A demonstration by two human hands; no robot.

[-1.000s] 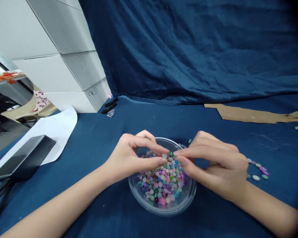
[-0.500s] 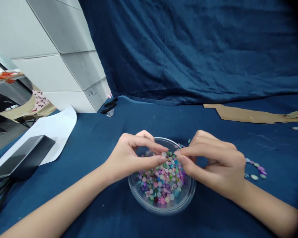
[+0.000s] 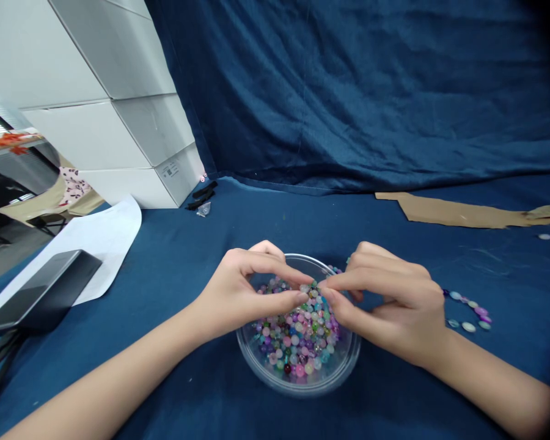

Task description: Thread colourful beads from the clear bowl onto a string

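Observation:
A clear round bowl (image 3: pixel 297 386) holds a heap of small beads (image 3: pixel 297 333) in pink, purple, blue, green and white. Over its left side, my left hand (image 3: pixel 242 290) pinches a pale bead (image 3: pixel 305 288) between thumb and index fingertips. My right hand (image 3: pixel 394 299) hovers at the bowl's right rim, thumb and index finger pressed together close to that bead. What the right fingertips grip is too small to make out. The fingertips of both hands are almost touching.
Several larger beads lie in a curve (image 3: pixel 481 311) right of my right hand. Brown cardboard (image 3: pixel 458 212) lies at the back right. On the left are a dark box-shaped device (image 3: pixel 41 293), white paper (image 3: pixel 119 244) and stacked white boxes (image 3: pixel 132 140). A blue curtain (image 3: pixel 348 91) hangs behind.
My right hand has shifted slightly left, bringing its fingertips closer to the bead in my left hand. More of the bead curve shows at the right. My left hand has barely moved.

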